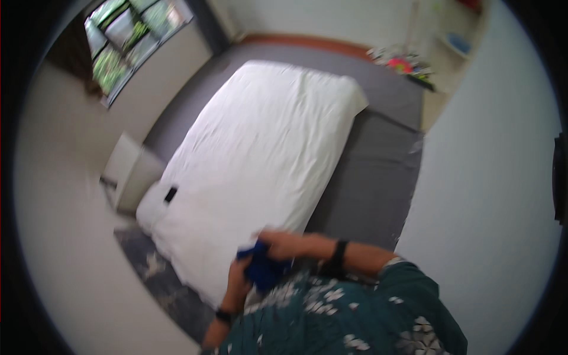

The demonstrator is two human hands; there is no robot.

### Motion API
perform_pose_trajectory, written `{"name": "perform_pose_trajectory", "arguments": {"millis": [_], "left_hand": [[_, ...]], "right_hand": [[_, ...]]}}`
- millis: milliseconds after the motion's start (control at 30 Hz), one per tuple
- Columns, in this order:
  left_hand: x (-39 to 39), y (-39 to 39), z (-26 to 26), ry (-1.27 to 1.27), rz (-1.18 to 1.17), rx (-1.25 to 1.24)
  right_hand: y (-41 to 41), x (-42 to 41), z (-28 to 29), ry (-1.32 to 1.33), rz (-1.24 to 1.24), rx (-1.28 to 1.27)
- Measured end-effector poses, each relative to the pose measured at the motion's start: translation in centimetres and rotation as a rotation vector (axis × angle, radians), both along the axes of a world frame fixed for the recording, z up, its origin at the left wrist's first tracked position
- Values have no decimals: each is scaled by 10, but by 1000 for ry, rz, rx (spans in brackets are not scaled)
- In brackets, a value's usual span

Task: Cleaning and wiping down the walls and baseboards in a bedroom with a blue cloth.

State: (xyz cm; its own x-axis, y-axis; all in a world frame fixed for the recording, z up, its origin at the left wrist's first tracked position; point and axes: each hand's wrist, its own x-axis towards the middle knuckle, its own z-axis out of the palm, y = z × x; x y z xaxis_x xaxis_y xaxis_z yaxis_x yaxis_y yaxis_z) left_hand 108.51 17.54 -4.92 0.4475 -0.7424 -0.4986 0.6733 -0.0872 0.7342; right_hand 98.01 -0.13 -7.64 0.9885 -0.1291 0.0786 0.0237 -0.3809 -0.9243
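A bunched blue cloth (265,271) is held between both hands, close to the front of my green flowered shirt. My left hand (239,274) grips its left side. At its upper right edge, my right hand (284,244) is closed on the cloth, though blur hides the fingertips. Both wrists wear black bands. Just beyond the hands lies a bed or mattress under a white sheet (266,146), wrinkled along its right side. A small black object (170,194), perhaps a phone, rests near its left edge.
A white box-like cabinet (128,173) stands left of the bed. Grey matting (377,177) covers the floor, and a dark patterned mat (164,275) lies at lower left. Walls rise on both sides. Colourful items (401,65) sit at the far right, and a window (133,40) is upper left.
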Motion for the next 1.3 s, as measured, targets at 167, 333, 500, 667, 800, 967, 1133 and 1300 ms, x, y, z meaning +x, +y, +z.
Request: {"name": "perform_pose_trajectory", "arguments": {"millis": [167, 333, 500, 667, 800, 967, 1133, 1300], "left_hand": [[-3, -107, 38, -109, -215, -20], [4, -146, 17, -71, -320, -24], [-5, -202, 17, -73, -441, -22], [-3, -264, 17, -228, -521, -58], [8, -317, 13, -606, -594, -217], [12, -390, -3, -545, -410, -144], [20, -458, -23, -564, -301, -216], [8, -512, -32, -896, -520, -97]], "right_hand": [[-100, -64, 40, 17, -165, 43], [-110, -82, 28, -54, -370, -158], [-133, -98, 10, -56, -528, -32], [-173, -87, 12, -103, -681, -221], [-222, -62, 26, -61, -918, -462], [-289, -32, -8, -52, -1110, -498], [-358, -42, -33, -39, -928, -150], [-392, -66, -18, 93, -972, -93]]}}
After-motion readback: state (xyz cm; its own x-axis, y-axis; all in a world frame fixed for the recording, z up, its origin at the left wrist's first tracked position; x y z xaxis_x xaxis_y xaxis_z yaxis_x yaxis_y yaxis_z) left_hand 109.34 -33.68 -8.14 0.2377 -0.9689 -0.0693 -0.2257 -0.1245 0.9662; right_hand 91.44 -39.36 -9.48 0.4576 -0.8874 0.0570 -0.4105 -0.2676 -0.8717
